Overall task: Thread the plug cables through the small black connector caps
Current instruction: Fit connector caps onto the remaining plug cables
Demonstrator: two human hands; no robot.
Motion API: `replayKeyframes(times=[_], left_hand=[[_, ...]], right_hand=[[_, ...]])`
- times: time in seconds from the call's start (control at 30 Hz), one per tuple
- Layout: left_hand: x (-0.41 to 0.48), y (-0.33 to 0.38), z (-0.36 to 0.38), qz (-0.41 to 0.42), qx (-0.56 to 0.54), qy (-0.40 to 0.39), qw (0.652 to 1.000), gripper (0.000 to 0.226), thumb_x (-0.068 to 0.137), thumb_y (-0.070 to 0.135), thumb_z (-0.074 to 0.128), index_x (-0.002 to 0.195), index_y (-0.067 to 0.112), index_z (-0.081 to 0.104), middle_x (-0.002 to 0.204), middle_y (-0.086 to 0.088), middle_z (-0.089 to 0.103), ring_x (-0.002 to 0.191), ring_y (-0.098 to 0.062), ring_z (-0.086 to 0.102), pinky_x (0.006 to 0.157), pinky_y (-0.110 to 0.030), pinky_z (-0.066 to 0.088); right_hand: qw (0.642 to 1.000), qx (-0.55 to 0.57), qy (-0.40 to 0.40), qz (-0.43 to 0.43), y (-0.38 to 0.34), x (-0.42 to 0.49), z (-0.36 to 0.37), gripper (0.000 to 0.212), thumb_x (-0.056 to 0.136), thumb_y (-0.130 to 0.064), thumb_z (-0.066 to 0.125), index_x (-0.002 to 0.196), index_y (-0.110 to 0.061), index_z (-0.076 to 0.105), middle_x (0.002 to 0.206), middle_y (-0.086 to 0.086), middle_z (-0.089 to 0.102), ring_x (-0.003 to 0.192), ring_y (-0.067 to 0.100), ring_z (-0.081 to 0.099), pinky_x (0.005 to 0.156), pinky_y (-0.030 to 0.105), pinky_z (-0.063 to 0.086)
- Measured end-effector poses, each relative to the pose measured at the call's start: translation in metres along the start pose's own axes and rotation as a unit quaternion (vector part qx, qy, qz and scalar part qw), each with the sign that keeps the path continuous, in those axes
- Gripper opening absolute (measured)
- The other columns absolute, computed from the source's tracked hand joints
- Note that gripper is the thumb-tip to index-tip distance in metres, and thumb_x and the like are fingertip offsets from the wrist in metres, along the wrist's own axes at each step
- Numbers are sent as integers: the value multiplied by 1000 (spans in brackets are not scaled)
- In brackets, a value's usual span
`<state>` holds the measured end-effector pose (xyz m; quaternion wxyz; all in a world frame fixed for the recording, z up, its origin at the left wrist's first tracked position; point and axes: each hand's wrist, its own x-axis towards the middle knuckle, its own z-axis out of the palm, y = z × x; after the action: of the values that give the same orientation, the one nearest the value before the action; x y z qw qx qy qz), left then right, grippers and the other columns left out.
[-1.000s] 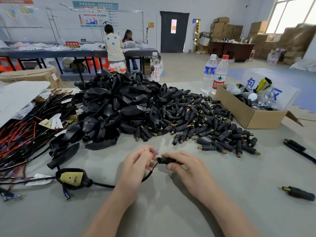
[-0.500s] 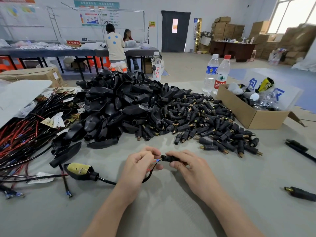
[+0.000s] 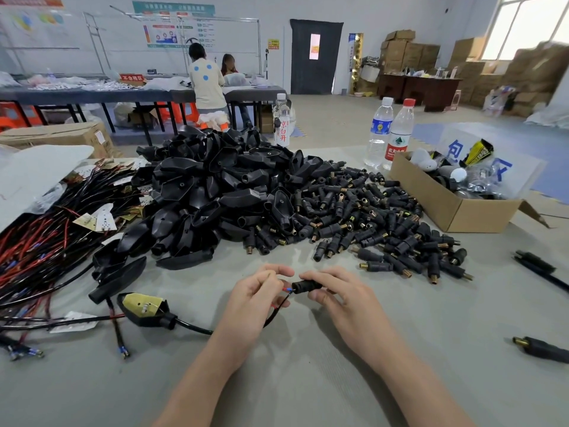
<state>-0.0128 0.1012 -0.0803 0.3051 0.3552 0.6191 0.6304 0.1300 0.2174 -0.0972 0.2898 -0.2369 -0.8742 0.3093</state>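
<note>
My left hand (image 3: 252, 300) pinches the red and blue wire ends of a black plug cable (image 3: 277, 312). My right hand (image 3: 338, 297) grips a small black connector cap (image 3: 304, 286) by its right end. The wire tips sit right at the cap's left opening. The cable runs left under my left wrist to a black plug half with a yellow board (image 3: 144, 308) lying on the table. A heap of connector caps with brass tips (image 3: 369, 223) lies behind my hands.
A pile of black plug shells (image 3: 215, 192) sits centre left, and a bundle of red and black cables (image 3: 46, 251) at the left. A cardboard box (image 3: 455, 208) and two water bottles (image 3: 391, 134) stand at the right. Loose connectors (image 3: 542, 349) lie far right.
The cap and wire ends have come together; the wire tips now meet the cap's opening. The plug half with the yellow board has slid right towards my left hand.
</note>
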Motion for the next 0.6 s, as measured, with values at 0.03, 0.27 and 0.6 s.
replayKeyframes(times=[0.03, 0.27, 0.6], left_hand=[[-1, 1, 0, -1, -3, -2, 1000, 31, 90, 22, 53, 78, -5, 63, 105, 9, 68, 74, -14, 58, 63, -15, 44], [0, 3, -1, 8, 29, -5, 1000, 31, 88, 20, 51, 59, 20, 65, 105, 16, 67, 68, -6, 56, 56, -11, 38], [-3, 6, 0, 28, 49, 1, 998, 22, 77, 26, 49, 57, 18, 49, 109, 16, 66, 82, -9, 59, 68, -21, 41]], right_hand=[[1000, 0, -3, -3, 0, 0, 0, 30, 98, -17, 62, 122, -35, 68, 113, -25, 58, 109, -2, 52, 89, 4, 32], [999, -2, -24, -21, -1, 0, 0, 32, 102, -13, 54, 125, -32, 66, 117, -17, 59, 111, 1, 53, 93, 9, 36], [998, -1, -56, -18, 0, 0, -1, 29, 105, -20, 47, 127, -32, 62, 116, -12, 61, 111, 3, 54, 96, 16, 40]])
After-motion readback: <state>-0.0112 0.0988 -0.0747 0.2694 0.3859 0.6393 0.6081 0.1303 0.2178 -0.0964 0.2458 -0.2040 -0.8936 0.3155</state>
